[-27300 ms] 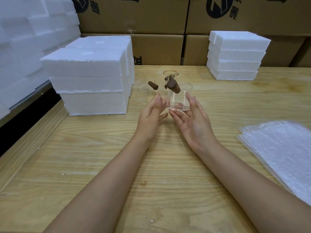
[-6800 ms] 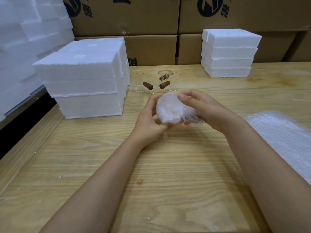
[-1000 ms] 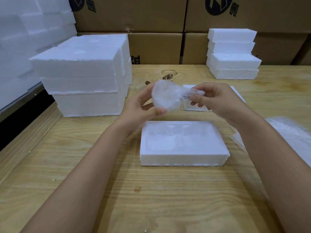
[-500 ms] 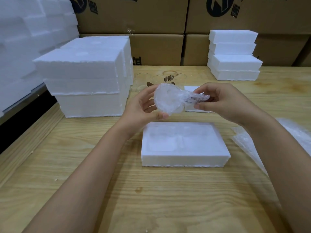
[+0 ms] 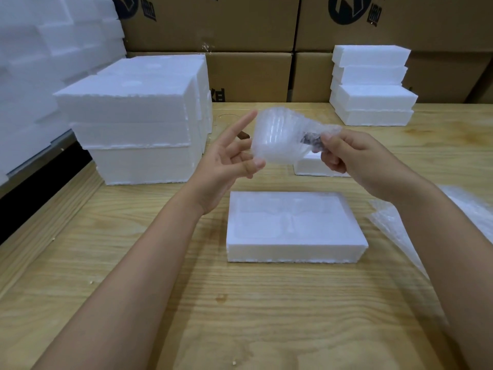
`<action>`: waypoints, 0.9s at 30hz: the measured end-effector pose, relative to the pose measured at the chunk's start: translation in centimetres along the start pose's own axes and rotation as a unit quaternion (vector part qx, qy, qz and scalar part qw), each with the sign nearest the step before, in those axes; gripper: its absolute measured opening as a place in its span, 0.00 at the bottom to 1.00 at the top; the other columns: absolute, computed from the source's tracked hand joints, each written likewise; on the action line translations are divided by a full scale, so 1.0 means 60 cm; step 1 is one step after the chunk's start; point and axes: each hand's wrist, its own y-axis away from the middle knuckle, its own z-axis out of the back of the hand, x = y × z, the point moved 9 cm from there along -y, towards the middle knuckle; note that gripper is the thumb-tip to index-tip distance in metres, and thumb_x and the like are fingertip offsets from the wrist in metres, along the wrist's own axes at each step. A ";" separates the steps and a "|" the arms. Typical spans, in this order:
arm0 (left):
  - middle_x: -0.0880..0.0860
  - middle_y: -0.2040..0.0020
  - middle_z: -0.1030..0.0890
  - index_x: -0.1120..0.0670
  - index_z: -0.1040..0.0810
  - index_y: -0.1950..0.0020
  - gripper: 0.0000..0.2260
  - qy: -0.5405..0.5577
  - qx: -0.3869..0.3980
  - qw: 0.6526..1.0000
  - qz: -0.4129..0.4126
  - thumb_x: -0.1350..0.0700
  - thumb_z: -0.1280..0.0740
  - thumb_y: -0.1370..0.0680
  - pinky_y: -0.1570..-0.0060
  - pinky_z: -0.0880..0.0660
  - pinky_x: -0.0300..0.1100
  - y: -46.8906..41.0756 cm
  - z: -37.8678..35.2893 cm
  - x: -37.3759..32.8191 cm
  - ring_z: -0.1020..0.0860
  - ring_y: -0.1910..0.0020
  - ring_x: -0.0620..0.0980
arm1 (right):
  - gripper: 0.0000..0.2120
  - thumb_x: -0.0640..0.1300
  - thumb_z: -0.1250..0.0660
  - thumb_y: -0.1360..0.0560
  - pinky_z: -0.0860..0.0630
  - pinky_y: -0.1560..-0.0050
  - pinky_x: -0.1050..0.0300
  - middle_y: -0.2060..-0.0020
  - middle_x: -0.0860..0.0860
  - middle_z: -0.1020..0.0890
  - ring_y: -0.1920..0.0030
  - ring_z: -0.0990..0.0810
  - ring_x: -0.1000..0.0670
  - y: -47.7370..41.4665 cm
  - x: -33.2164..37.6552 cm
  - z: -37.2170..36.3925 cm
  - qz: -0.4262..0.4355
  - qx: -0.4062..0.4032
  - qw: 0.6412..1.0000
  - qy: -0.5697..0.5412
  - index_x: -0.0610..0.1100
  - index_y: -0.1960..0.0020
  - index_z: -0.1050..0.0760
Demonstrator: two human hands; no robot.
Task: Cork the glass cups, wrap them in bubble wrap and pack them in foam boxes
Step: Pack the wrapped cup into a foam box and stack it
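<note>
A glass cup wrapped in bubble wrap (image 5: 280, 137) is held in the air above the table. My right hand (image 5: 349, 156) pinches its twisted end, where a dark cork shows through the wrap. My left hand (image 5: 229, 158) is spread, with its thumb and fingertips touching the wide end of the bundle. Below lies an open foam box (image 5: 293, 225) with two moulded recesses, both without a cup. Its foam lid (image 5: 312, 166) lies behind it, partly hidden by my right hand. Bare glass cups (image 5: 226, 120) and a brown cork (image 5: 244, 134) stand further back.
A tall stack of foam boxes (image 5: 138, 118) stands at the left and a smaller stack (image 5: 370, 86) at the back right. Sheets of bubble wrap (image 5: 416, 222) lie at the right edge. Cardboard cartons (image 5: 250, 76) line the back of the wooden table (image 5: 240, 316).
My left fingers have straightened away from the wrapped cup, which my right hand still pinches at the twisted end. The bundle is slightly higher than half a second ago.
</note>
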 end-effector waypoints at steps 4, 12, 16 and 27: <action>0.45 0.61 0.20 0.41 0.28 0.35 0.23 -0.019 -0.027 0.999 0.001 0.57 0.31 0.27 0.61 0.28 0.39 -0.002 0.005 0.002 0.25 0.63 0.47 | 0.20 0.52 0.46 0.18 0.35 0.60 0.60 0.66 0.46 0.33 0.68 0.36 0.53 -0.001 -0.005 -0.003 -0.014 0.007 0.998 -0.061 0.46 0.63 0.26; 0.46 0.63 0.18 0.47 0.24 0.42 0.15 -0.059 -0.052 0.997 0.021 0.49 0.34 0.28 0.66 0.29 0.35 0.002 0.006 0.006 0.21 0.65 0.46 | 0.22 0.54 0.46 0.18 0.37 0.63 0.58 0.66 0.44 0.32 0.72 0.36 0.53 -0.003 -0.033 -0.005 -0.063 -0.001 0.996 -0.055 0.43 0.65 0.29; 0.52 0.55 0.16 0.52 0.25 0.35 0.21 -0.111 -0.061 0.991 0.033 0.48 0.34 0.26 0.60 0.31 0.38 0.005 0.010 0.010 0.18 0.57 0.48 | 0.23 0.55 0.46 0.18 0.37 0.62 0.58 0.65 0.43 0.32 0.72 0.36 0.52 -0.002 -0.037 -0.006 -0.072 0.004 0.997 -0.028 0.43 0.66 0.28; 0.46 0.61 0.20 0.47 0.27 0.51 0.17 -0.072 -0.069 0.995 0.026 0.44 0.28 0.35 0.54 0.28 0.40 0.004 0.015 -0.018 0.23 0.60 0.45 | 0.20 0.61 0.41 0.28 0.35 0.59 0.63 0.71 0.55 0.32 0.67 0.35 0.54 0.009 -0.009 -0.014 -0.005 0.055 0.998 -0.044 0.48 0.63 0.21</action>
